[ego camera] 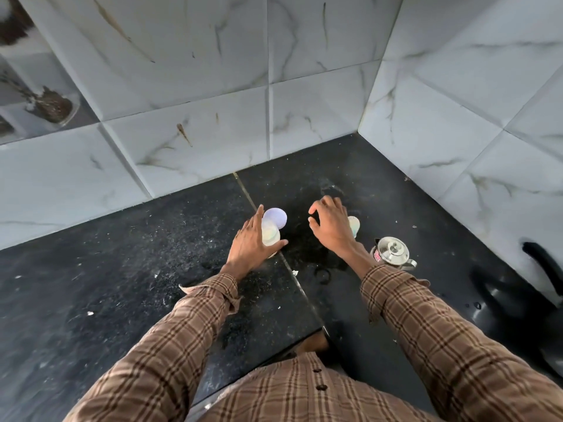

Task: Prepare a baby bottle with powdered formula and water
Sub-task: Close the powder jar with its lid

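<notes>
A pale container (271,237) with a shiny round top stands on the black counter (152,269) near the middle. A lilac round lid (275,217) shows just behind it, touching or joined to it; I cannot tell which. My left hand (248,249) wraps the container, fingers along its left side and thumb under its right. My right hand (330,228) hovers to the right, fingers spread and curled, holding nothing. Behind this hand a small pale object with teal marks (354,225) peeks out, mostly hidden.
A small steel kettle with a knobbed lid (392,250) stands right of my right wrist. A dark glossy object (518,303) fills the right edge. Marble-look tiled walls (274,102) close the corner behind. A wet patch (307,251) lies between my hands.
</notes>
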